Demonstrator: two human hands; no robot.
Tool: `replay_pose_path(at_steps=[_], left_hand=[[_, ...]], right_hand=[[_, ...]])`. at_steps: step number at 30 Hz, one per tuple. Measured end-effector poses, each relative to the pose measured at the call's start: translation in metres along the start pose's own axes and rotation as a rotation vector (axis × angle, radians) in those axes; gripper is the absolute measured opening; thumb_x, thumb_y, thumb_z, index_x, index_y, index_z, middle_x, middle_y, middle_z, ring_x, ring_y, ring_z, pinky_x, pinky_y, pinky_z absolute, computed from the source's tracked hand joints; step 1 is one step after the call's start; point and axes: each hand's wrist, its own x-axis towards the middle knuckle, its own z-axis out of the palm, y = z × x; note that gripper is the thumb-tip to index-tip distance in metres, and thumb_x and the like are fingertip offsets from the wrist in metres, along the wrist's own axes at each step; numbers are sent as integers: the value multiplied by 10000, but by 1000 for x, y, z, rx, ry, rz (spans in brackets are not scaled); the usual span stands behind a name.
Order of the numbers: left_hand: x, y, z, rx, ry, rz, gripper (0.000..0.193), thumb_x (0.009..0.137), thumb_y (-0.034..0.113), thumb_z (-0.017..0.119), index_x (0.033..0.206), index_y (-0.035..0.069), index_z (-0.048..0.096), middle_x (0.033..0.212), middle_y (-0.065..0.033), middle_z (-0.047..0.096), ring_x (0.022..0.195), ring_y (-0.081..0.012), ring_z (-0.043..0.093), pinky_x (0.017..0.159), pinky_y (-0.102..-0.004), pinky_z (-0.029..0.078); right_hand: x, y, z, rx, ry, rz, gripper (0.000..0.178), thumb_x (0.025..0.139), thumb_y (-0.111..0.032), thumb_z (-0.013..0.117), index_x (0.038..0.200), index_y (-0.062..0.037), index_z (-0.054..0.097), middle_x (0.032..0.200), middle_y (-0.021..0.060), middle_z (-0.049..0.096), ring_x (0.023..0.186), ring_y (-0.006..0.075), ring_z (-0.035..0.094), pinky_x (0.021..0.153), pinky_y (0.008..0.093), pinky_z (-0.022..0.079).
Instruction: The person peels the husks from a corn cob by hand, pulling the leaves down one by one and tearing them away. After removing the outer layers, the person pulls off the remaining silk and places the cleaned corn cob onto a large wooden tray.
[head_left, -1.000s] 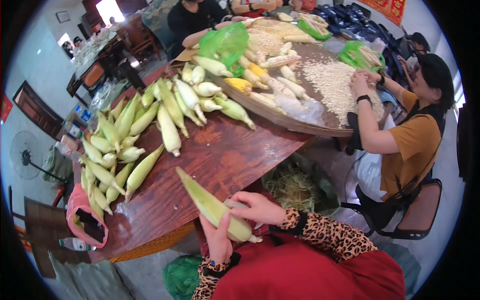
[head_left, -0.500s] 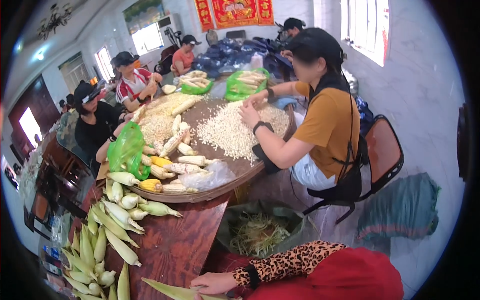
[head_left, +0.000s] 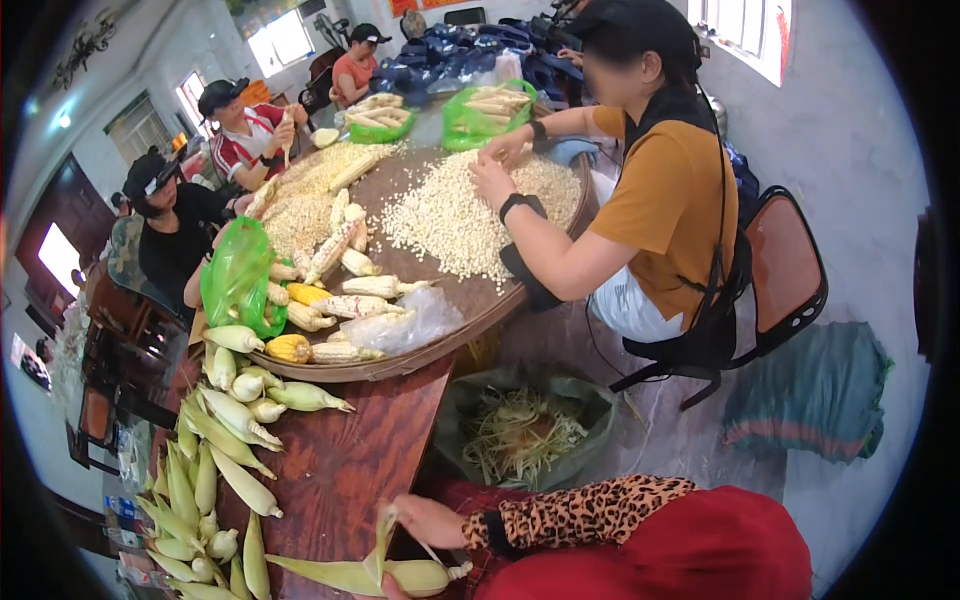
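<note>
At the lower edge lies an ear of corn (head_left: 425,577) in pale green husk, its long leafy tip pointing left. My right hand (head_left: 428,521), in a leopard-print sleeve with a black cuff, pinches a husk leaf (head_left: 379,548) and holds it up off the ear. Only some fingers of my left hand (head_left: 393,589) show at the bottom edge, against the underside of the ear; the rest is cut off. Left of it, a pile of unpeeled corn ears (head_left: 225,430) covers the edge of the reddish-brown wooden table (head_left: 330,455).
Beyond stands a wide round tray (head_left: 400,365) with loose kernels (head_left: 445,215), bare cobs (head_left: 375,285) and green plastic bags (head_left: 240,280). A co-worker in a mustard shirt (head_left: 670,190) works at its right; others sit at the far left. A sack of husks (head_left: 525,435) stands beside the table.
My right hand has risen, drawing a husk leaf up from the ear. More of the ear now shows, and my left fingers appear below it. The whole view has shifted slightly.
</note>
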Motion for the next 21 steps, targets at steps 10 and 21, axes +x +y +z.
replay_pose_path(at_steps=[10,21], left_hand=[[1,4,24,-466,-217,-92,497,859,63,488,1314,61,288,1177,-148,488,1034,-288,531,903,-413,440],[-1,13,-16,-574,-78,-112,376,928,159,449,1270,70,319,1097,-126,509,1017,-273,529,891,-405,434]], right_hand=[[11,-18,-95,1412,-6,403,120,893,-143,488,832,-41,504,556,-51,297,447,54,271,402,202,246],[34,-17,-137,1829,43,273,105,915,-84,416,943,-26,499,572,-34,325,435,72,280,424,235,257]])
